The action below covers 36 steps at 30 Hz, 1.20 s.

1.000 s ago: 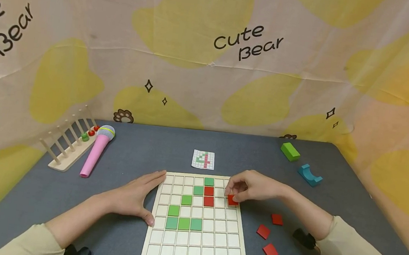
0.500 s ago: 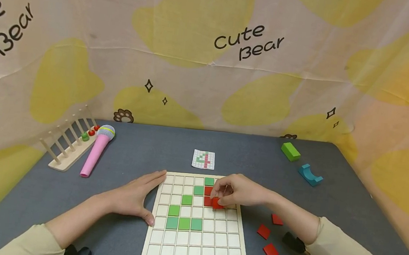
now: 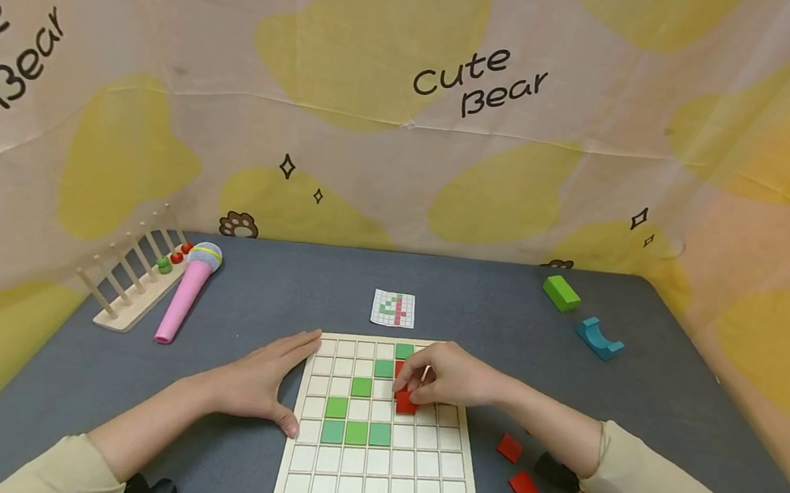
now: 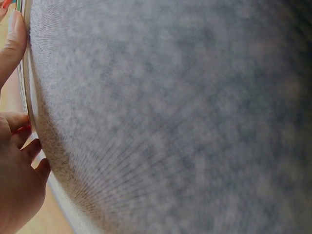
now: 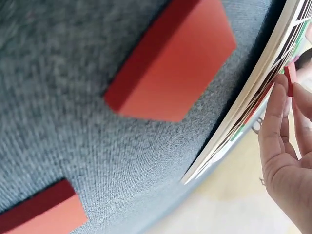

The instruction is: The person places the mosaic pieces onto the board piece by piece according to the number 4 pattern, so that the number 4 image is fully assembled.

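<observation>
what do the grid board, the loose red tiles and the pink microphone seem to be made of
Grid board: probably wood, matte; its rim is pale tan. Loose red tiles: painted wood or plastic, smooth and crisp-edged; the look leaves it open. Pink microphone: likely plastic, its handle smooth and evenly coloured.

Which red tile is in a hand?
The red tile pinched by the right hand; the other red tiles lie on the table or board.

The head view looks forward and down; 2 close wrist views skim the tabletop (image 3: 275, 290), all sharing the board (image 3: 375, 489).
</observation>
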Motion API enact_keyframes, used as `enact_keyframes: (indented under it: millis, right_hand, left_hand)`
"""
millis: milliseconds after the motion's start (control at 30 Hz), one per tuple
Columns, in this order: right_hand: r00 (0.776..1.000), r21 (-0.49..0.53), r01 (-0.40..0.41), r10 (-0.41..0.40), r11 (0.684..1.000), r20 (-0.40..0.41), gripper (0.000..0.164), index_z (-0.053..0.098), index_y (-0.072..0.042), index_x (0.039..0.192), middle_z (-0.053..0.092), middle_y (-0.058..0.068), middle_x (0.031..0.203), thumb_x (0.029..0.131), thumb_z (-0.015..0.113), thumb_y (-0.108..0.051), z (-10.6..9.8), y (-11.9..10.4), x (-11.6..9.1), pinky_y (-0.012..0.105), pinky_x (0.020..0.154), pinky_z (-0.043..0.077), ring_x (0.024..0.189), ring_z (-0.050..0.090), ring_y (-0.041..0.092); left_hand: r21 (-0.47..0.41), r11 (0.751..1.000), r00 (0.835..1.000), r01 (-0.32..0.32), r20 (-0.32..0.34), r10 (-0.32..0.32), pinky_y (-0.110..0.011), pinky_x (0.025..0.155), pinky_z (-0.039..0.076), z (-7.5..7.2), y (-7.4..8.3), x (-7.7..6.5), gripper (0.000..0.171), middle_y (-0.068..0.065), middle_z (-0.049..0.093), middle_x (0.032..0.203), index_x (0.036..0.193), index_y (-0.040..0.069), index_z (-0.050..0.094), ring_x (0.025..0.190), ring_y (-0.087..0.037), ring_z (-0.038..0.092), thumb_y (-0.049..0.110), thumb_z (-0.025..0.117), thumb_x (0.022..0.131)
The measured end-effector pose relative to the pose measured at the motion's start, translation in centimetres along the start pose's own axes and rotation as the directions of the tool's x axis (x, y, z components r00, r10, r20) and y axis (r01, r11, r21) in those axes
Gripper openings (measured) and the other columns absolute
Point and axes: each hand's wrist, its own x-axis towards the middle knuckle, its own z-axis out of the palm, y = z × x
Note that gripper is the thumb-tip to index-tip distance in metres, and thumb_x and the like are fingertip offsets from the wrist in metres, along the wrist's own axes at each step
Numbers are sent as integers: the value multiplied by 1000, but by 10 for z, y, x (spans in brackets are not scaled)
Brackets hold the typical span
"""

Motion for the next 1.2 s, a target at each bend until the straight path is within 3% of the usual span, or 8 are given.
enact_keyframes:
  millis: [300,1200]
  right_hand:
    - [999,19,-36,36,999,1,15,74,-9,89,73,6,81,81,72,3,6,-6,0,17,67,52,70,59,0]
    - [997,-50,-32,29,998,-66,11,77,-11,79,72,-3,72,75,80,-1,10,-7,1,15,60,49,61,57,-4]
  left_hand:
    - [-6,1000,1000,-1,2,1,-64,115,29,0,1,-1,127,-15,23,165,154,1,29,150,-42,26,65,83,58]
    - [4,1000,1000,-20,-11,20,-65,114,29,-3,1,-2,126,-18,24,164,154,0,29,149,-44,27,63,84,59]
